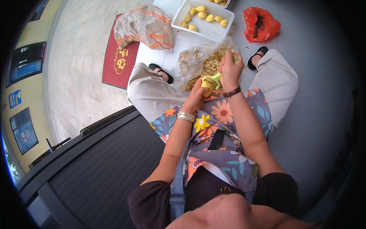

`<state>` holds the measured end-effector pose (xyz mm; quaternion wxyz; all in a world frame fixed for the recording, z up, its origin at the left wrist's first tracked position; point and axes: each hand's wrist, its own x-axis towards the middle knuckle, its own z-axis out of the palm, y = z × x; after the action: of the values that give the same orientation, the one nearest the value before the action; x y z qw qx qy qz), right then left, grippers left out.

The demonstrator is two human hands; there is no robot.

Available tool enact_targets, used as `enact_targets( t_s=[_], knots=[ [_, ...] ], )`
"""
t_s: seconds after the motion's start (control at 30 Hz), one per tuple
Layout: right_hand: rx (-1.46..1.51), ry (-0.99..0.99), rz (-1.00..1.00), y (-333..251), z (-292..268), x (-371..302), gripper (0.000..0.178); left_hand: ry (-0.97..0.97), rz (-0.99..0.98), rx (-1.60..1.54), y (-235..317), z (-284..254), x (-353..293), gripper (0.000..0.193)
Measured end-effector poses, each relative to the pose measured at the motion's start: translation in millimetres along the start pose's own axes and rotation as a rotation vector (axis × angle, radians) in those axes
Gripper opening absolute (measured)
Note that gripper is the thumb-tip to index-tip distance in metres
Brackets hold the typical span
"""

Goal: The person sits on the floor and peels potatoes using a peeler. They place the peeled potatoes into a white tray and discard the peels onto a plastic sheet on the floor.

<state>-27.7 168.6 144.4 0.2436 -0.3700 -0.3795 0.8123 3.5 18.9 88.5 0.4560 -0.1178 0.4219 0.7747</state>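
Observation:
In front of my lap, my left hand [195, 97] is wrapped round a potato [206, 90], part peeled and yellow. My right hand [231, 71] grips a light green peeler [216, 79] by its handle. The peeler's head meets the upper end of the potato. Just beyond both hands, a heap of peelings [213, 65] lies on a clear plastic bag [186, 65] on the floor.
A white tub [211, 31] with several peeled potatoes [210, 18] stands ahead, a second container at the top edge. A filled sack [144, 27] sits left on a red mat [119, 63]. A red plastic bag [263, 32] lies right. A dark slatted gate [103, 160] runs along my left.

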Motion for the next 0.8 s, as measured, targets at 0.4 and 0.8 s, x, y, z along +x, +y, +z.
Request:
enact_targets(
  t_s=[0.4, 0.8],
  knots=[
    [0.132, 0.125, 0.028, 0, -34, 31, 0.019, 0.1, -0.129, -0.335, 2, -6, 3, 0.036],
    [-0.259, 0.229, -0.099, 61, -81, 55, 0.025, 0.004, -0.154, -0.542, -6, -16, 7, 0.031]
  ],
)
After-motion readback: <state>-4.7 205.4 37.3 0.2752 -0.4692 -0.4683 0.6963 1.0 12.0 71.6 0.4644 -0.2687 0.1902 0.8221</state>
